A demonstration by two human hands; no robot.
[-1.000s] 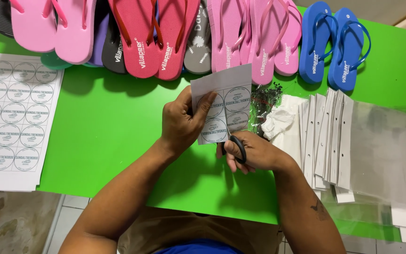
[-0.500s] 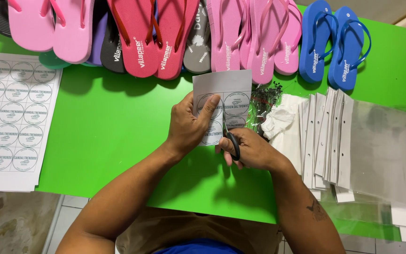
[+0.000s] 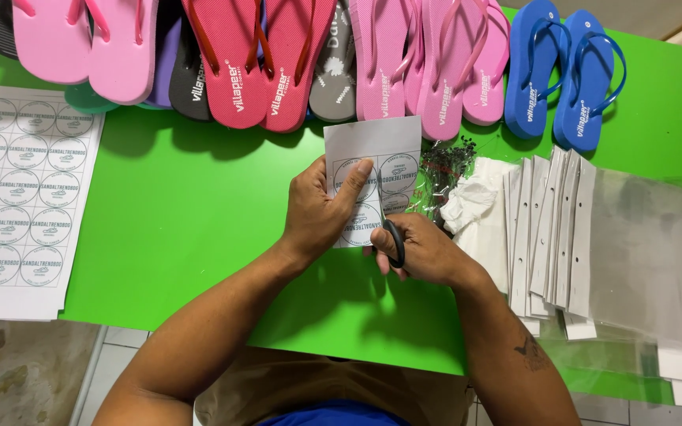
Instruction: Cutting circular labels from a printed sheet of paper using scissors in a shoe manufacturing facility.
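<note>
My left hand (image 3: 321,211) holds a small white sheet of round labels (image 3: 374,158) upright above the green table (image 3: 191,229), thumb pressed on its front. My right hand (image 3: 420,251) grips black-handled scissors (image 3: 394,241) at the sheet's lower edge; the blades are mostly hidden behind the paper and fingers, pointing up between the label columns.
A large sheet of round labels (image 3: 21,197) lies at the left edge. Flip-flops line the far side: pink (image 3: 80,39), red (image 3: 262,55), grey (image 3: 333,71), pink (image 3: 444,63), blue (image 3: 570,71). Clear bags with white header cards (image 3: 593,237), crumpled white plastic (image 3: 467,207) and small black fasteners (image 3: 444,162) lie at right.
The scissors have worked upward into the label sheet, and my right hand has drawn closer to my left. The sheet has shifted slightly.
</note>
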